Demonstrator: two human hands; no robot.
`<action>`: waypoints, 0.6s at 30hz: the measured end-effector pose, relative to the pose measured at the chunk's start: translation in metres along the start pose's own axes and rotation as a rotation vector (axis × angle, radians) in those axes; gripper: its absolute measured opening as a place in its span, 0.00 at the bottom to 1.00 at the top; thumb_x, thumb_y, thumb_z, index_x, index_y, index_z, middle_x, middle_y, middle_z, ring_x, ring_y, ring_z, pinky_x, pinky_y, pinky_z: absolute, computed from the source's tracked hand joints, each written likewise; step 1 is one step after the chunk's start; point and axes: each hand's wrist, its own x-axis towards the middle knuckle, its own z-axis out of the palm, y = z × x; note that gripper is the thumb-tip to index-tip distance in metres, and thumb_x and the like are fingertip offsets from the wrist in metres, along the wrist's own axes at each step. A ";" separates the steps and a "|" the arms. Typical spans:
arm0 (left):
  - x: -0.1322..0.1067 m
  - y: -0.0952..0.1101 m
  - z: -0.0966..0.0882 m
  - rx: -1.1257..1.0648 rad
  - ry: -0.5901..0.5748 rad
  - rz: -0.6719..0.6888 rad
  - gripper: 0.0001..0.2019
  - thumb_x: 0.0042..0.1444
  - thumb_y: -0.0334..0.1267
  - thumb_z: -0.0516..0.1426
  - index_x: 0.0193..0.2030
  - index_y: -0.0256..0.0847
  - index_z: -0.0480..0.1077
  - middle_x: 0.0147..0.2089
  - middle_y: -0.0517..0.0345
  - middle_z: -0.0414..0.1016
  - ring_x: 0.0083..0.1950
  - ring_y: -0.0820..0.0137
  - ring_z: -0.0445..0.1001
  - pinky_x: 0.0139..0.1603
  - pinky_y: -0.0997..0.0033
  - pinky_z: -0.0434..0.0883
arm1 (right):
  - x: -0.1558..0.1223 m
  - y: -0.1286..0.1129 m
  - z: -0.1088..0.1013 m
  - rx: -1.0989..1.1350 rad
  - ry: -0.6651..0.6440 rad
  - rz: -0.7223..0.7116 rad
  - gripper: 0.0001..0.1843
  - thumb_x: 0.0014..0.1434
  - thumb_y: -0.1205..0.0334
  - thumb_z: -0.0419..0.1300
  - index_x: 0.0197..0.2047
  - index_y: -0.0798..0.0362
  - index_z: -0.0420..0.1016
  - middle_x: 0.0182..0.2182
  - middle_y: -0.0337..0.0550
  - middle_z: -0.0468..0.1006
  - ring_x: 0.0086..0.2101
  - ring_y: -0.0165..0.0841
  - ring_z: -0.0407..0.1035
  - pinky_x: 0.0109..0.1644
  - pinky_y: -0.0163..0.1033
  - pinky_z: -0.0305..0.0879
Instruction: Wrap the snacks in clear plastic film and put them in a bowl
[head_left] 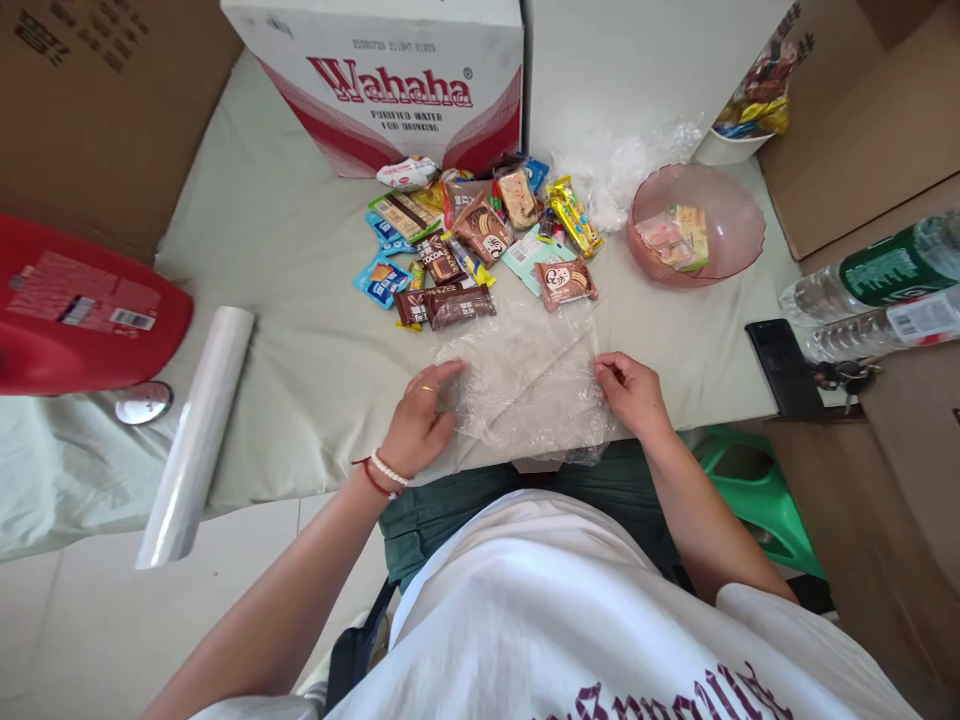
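A wrinkled sheet of clear plastic film (pixel 532 385) lies at the table's front edge, its lower edge hanging slightly over. My left hand (pixel 420 420) rests at the sheet's left edge, index finger stretched onto it and thumb apart. At the opposite edge, my right hand (pixel 630 395) pinches the film between thumb and fingers. Just beyond the sheet is a pile of wrapped snacks, among them a brown-wrapped biscuit (pixel 566 283), a dark brown packet (pixel 461 306), a blue packet (pixel 382 280) and a yellow packet (pixel 574 215).
A pink glass bowl (pixel 697 230) holding packets stands right of the pile, beside crumpled clear plastic (pixel 622 170). A plastic roll (pixel 196 440) and red container (pixel 90 310) lie left. A Wahaha carton (pixel 405 85) stands behind; a phone (pixel 784 367) and bottles (pixel 847 280) lie right.
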 end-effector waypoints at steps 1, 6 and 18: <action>0.000 -0.001 -0.001 -0.081 0.029 -0.074 0.26 0.58 0.36 0.52 0.65 0.43 0.68 0.65 0.46 0.76 0.68 0.58 0.73 0.72 0.50 0.67 | -0.002 0.002 -0.005 -0.020 -0.029 -0.006 0.16 0.63 0.47 0.59 0.44 0.49 0.81 0.26 0.38 0.76 0.25 0.34 0.68 0.30 0.37 0.65; 0.005 0.002 0.006 -0.134 0.129 -0.199 0.17 0.68 0.49 0.50 0.39 0.45 0.77 0.53 0.49 0.81 0.56 0.61 0.78 0.64 0.56 0.72 | 0.004 -0.008 -0.034 -0.211 -0.218 -0.089 0.22 0.67 0.41 0.55 0.36 0.49 0.80 0.23 0.37 0.74 0.25 0.34 0.67 0.31 0.37 0.63; -0.014 -0.003 0.002 0.078 0.060 0.053 0.07 0.60 0.40 0.57 0.44 0.46 0.73 0.63 0.46 0.76 0.73 0.53 0.67 0.73 0.39 0.62 | 0.172 -0.088 -0.018 -0.782 -0.172 -0.538 0.33 0.54 0.68 0.61 0.64 0.53 0.75 0.61 0.54 0.77 0.54 0.47 0.72 0.53 0.46 0.69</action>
